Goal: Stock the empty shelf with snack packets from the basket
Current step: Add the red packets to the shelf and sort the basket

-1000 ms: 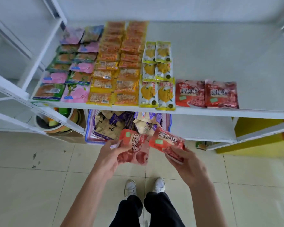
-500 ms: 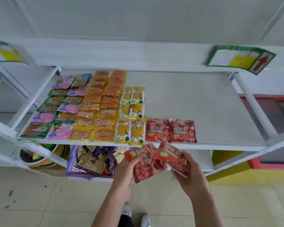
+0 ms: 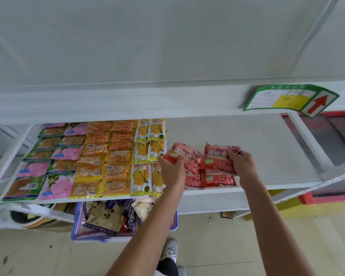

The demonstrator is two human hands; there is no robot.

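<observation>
My left hand [image 3: 172, 170] grips a red snack packet [image 3: 189, 159] over the white shelf [image 3: 257, 156], just behind the front red packets. My right hand [image 3: 242, 166] holds a second red packet [image 3: 217, 158] beside it. Two red packets [image 3: 217, 179] lie at the shelf's front edge, partly hidden by the held ones. Left of them run rows of yellow packets [image 3: 142, 176], orange packets [image 3: 106, 156] and green and pink packets [image 3: 48, 156]. The blue basket [image 3: 76, 226] with brown packets [image 3: 106, 216] sits on the floor under the shelf.
The shelf's right half is bare grey board. An upper shelf edge [image 3: 127, 102] carries a green and yellow price label [image 3: 287, 100]. A white upright [image 3: 307, 140] bounds the right side. A round tub [image 3: 28, 218] sits at lower left. My shoes [image 3: 170, 250] stand on the tiled floor.
Both hands rose from in front of the basket up onto the shelf, carrying the two red packets over the ones lying there. The camera tilted up.
</observation>
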